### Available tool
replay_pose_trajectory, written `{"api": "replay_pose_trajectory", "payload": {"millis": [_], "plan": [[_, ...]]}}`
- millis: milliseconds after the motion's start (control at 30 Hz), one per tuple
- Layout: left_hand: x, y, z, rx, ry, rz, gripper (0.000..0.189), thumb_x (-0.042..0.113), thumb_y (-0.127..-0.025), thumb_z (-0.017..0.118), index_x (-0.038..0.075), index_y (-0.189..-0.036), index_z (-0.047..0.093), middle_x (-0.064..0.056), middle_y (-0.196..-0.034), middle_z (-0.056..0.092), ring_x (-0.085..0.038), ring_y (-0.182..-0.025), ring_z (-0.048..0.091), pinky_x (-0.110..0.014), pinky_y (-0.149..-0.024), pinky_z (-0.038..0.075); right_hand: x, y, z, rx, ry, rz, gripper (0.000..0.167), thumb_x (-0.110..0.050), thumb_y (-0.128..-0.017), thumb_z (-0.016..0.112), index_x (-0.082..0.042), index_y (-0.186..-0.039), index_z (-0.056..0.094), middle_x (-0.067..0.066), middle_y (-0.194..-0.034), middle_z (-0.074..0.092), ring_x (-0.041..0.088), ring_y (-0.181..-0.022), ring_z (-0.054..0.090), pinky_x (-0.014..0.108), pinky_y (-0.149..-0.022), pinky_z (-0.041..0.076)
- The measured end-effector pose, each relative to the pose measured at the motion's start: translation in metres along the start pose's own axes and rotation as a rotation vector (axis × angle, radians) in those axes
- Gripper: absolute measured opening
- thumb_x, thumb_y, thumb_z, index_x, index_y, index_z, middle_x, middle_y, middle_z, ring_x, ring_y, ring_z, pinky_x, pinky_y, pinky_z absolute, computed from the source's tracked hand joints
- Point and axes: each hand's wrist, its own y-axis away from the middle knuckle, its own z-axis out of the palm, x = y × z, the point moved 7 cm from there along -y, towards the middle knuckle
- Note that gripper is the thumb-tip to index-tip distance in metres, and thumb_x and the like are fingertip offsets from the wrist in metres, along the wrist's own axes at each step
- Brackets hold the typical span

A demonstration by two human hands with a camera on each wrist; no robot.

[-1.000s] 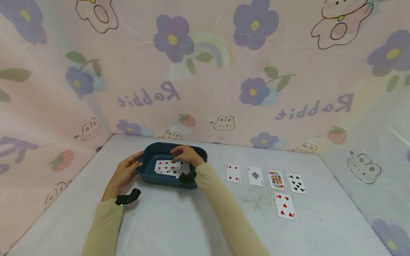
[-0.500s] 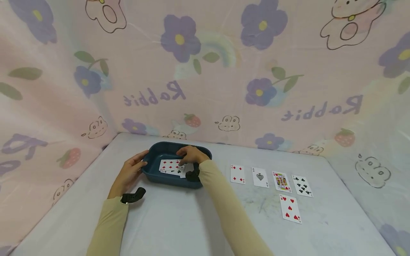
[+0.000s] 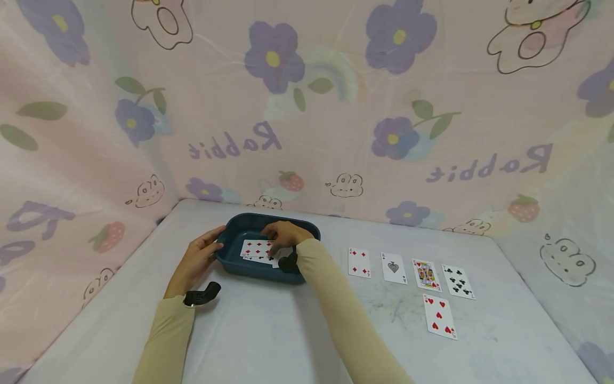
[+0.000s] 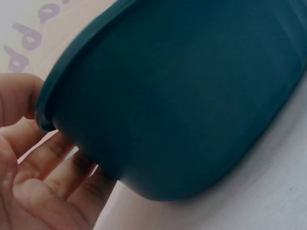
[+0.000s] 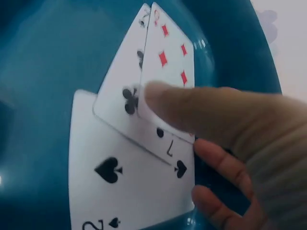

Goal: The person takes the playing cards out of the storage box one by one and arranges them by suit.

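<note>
In the head view, my left hand [image 3: 198, 260] grips the left end of a dark teal plastic basin [image 3: 259, 272]. The left wrist view shows the thumb over the rim and the other fingers against the outer wall. Inside the basin, my right hand [image 3: 286, 236] is bent down over playing cards. Seen from the right wrist, its thumb lies on the face of a diamonds card [image 5: 173, 57], with fingertips at that card's edge; this card looks tilted. Beneath it are a seven of clubs [image 5: 125, 72] and a two of spades [image 5: 108, 196], overlapping.
Right of the basin lie face-up cards: a four of diamonds [image 3: 359, 263], an ace of spades [image 3: 393, 268], a king of hearts [image 3: 426, 275] and a seven of clubs [image 3: 458, 281] in a row. Nearer is a five of hearts [image 3: 439, 317]. Patterned cloth [image 3: 312, 138] walls the white table.
The head view has shifted slightly, so everything appears farther right. My right fingers have come down lower onto the diamonds card. My left hand keeps its grip on the basin.
</note>
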Motion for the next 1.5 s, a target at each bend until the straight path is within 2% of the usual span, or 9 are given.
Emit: {"api": "replay_pose_trajectory", "payload": {"millis": [267, 567, 667, 800, 933, 1167, 1333, 1500], "plan": [[0.0010, -0.0010, -0.0004, -0.002, 0.011, -0.002, 0.052, -0.002, -0.099, 0.043, -0.003, -0.149, 0.030, -0.015, -0.157, 0.023, -0.030, -0.140, 0.026, -0.033, -0.102, 0.037, -0.0034, 0.0027, -0.0006, 0.007, 0.013, 0.093, 0.055, -0.023, -0.078, 0.082, -0.013, -0.127, 0.061, 0.000, -0.107, 0.062, 0.014, -0.094, 0.056, 0.029, -0.081, 0.046], [0.0012, -0.0031, 0.0000, -0.001, -0.009, -0.002, 0.052, 0.000, -0.100, 0.045, 0.000, -0.150, 0.032, -0.013, -0.157, 0.024, -0.029, -0.140, 0.027, -0.040, -0.105, 0.032, -0.0013, 0.0014, 0.0000, 0.008, 0.081, 0.151, 0.040, -0.026, -0.077, 0.084, -0.016, -0.111, 0.065, -0.004, -0.096, 0.059, 0.013, -0.088, 0.054, 0.030, -0.076, 0.045], [0.0011, -0.0034, 0.0000, -0.004, -0.002, 0.005, 0.052, -0.001, -0.100, 0.045, -0.001, -0.149, 0.032, -0.013, -0.157, 0.024, -0.029, -0.140, 0.026, -0.041, -0.105, 0.032, -0.0012, 0.0007, -0.0002, 0.013, 0.080, 0.157, 0.039, -0.029, -0.076, 0.083, -0.016, -0.108, 0.065, -0.005, -0.096, 0.059, 0.013, -0.088, 0.054, 0.030, -0.076, 0.045], [0.0004, -0.0029, -0.0002, -0.002, -0.002, 0.004, 0.051, 0.000, -0.099, 0.046, -0.001, -0.149, 0.033, -0.013, -0.157, 0.024, -0.029, -0.140, 0.026, -0.033, -0.101, 0.037, -0.0014, 0.0002, 0.0003, 0.017, 0.088, 0.165, 0.040, -0.032, -0.076, 0.084, -0.017, -0.107, 0.064, -0.006, -0.095, 0.059, 0.013, -0.086, 0.054, 0.030, -0.075, 0.045], [-0.0004, -0.0024, -0.0010, 0.000, -0.002, 0.001, 0.051, 0.000, -0.099, 0.046, -0.001, -0.149, 0.033, -0.013, -0.157, 0.024, -0.029, -0.139, 0.027, -0.028, -0.098, 0.041, -0.0015, -0.0008, 0.0016, 0.014, 0.099, 0.171, 0.037, -0.026, -0.076, 0.084, -0.016, -0.106, 0.065, -0.004, -0.091, 0.060, 0.013, -0.083, 0.055, 0.030, -0.073, 0.046], [-0.0003, -0.0014, -0.0016, 0.007, -0.008, -0.016, 0.052, 0.002, -0.100, 0.046, 0.001, -0.150, 0.033, -0.011, -0.157, 0.023, -0.028, -0.140, 0.026, -0.035, -0.103, 0.035, 0.0008, -0.0004, 0.0027, 0.000, 0.049, 0.220, 0.027, -0.018, -0.075, 0.085, -0.016, -0.096, 0.068, -0.005, -0.091, 0.060, 0.014, -0.084, 0.056, 0.032, -0.073, 0.047], [-0.0010, -0.0012, -0.0022, 0.014, -0.005, -0.026, 0.052, 0.002, -0.100, 0.046, 0.002, -0.150, 0.033, -0.011, -0.157, 0.023, -0.029, -0.140, 0.027, -0.040, -0.104, 0.032, 0.0028, -0.0001, 0.0048, -0.018, 0.030, 0.231, 0.029, -0.018, -0.074, 0.085, -0.018, -0.095, 0.064, -0.004, -0.093, 0.060, 0.015, -0.086, 0.055, 0.033, -0.073, 0.046], [-0.0021, -0.0003, -0.0036, 0.016, -0.013, -0.027, 0.052, 0.002, -0.100, 0.046, 0.001, -0.150, 0.032, -0.011, -0.157, 0.024, -0.029, -0.139, 0.028, -0.039, -0.103, 0.033, 0.0045, 0.0020, 0.0041, -0.022, 0.027, 0.223, 0.026, -0.020, -0.076, 0.084, -0.018, -0.094, 0.064, -0.004, -0.092, 0.060, 0.016, -0.084, 0.052, 0.032, -0.071, 0.044]]}}
